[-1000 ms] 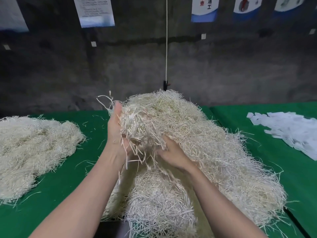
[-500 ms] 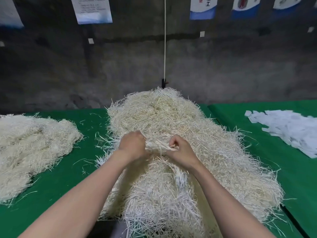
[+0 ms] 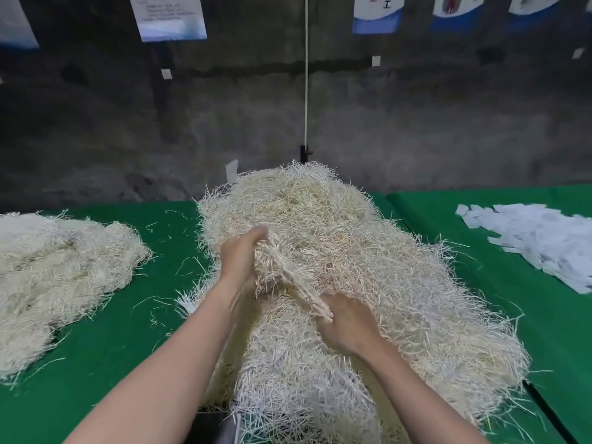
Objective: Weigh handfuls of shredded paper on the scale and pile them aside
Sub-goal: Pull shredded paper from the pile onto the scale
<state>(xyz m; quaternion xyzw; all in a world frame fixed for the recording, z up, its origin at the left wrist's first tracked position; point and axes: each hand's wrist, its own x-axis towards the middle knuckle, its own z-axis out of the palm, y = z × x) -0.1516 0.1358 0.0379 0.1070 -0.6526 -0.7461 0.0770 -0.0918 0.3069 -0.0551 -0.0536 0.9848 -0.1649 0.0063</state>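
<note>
Shredded paper (image 3: pixel 336 238) matt, stringy, cream; table cover (image 3: pixel 112 331) green matt cloth; wall (image 3: pixel 416 123) rough concrete

Big heap of shredded paper (image 3: pixel 352 238) fills middle of green table (image 3: pixel 134 347) from far edge to near edge; way across only over its top. Left hand (image 3: pixel 240 254) and right hand (image 3: pixel 346 322) grip bundle of strands (image 3: pixel 288 274) above heap's near half, taking up that space. Bare strip between heap and smaller pile (image 3: pixel 64 267) at left edge: open lane, only loose strands lying flat. Right of heap: narrow bare margin, then dark gap (image 3: pixel 544 405) to second table (image 3: pixel 528 331); white paper slips (image 3: pixel 544 245) cover its far right part. Cord (image 3: pixel 306 91) hangs behind far edge, centre.
</note>
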